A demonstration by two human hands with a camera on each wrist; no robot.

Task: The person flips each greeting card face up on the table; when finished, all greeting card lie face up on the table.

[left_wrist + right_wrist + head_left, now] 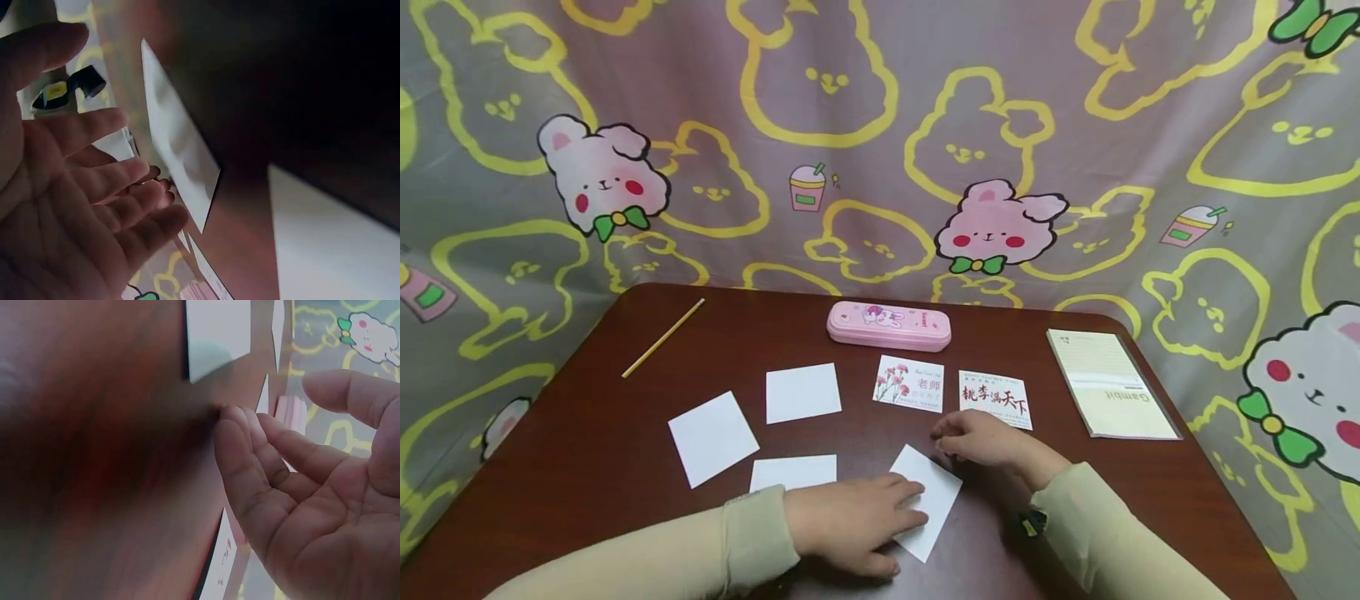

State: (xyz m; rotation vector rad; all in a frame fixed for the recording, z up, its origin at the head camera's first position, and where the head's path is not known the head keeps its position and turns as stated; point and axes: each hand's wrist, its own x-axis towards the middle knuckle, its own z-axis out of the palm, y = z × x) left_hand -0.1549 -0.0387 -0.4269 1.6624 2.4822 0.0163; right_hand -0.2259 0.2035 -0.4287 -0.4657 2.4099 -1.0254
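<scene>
My left hand (861, 521) hovers over a blank white card (936, 492) near the table's front. In the left wrist view its fingers (103, 178) are spread and loosely extended, holding nothing, with a gap to the card. Just beyond that card, my right hand (985, 437) is low over the table with bent, relaxed fingers (240, 456) and nothing in them. It partly covers a card with red Chinese lettering (996, 396). Beside that lies a flower-printed card (910, 383). Further left are blank white cards (803, 393), (713, 439), one partly behind my left arm.
A pink pencil case (889, 327) stands at the back middle of the brown table (587, 467). The yellow pencil (662, 337) lies at the back left, and a notepad (1112, 383) at the right. A patterned curtain (865, 167) hangs behind the table.
</scene>
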